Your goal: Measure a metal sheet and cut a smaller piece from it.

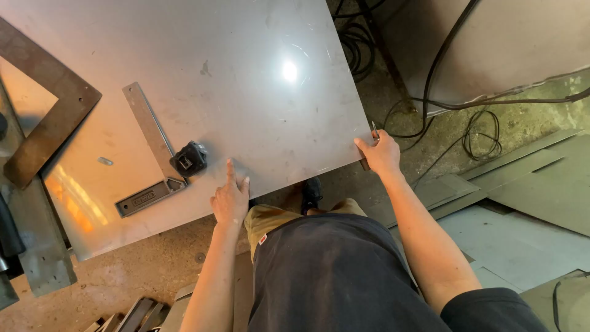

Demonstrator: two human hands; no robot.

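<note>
A person in a dark shirt and tan trousers stands over a large metal sheet (pixel 246 80), seen from above, with a black shoe (pixel 311 193) showing just under the sheet's near edge. The two hands are well apart along that edge. The left hand (pixel 231 197) rests on the sheet near its front edge, the forefinger stretched out flat on the metal and the other fingers curled; it grips nothing. The right hand (pixel 381 154) closes on the sheet's near right corner, thumb on top, and a thin metal tool (pixel 374 130) pokes up between its fingers. Just beyond the left hand, a small black tape measure (pixel 188 158) sits on the sheet, touching a steel try square (pixel 150 154) that lies flat with its short arm pointing toward the near edge. Farther left, a larger rusty square (pixel 49 110) overlaps the sheet's edge. Black cables (pixel 473 132) trail across the concrete floor beyond the right hand, beside flat metal offcuts (pixel 541 184).
</note>
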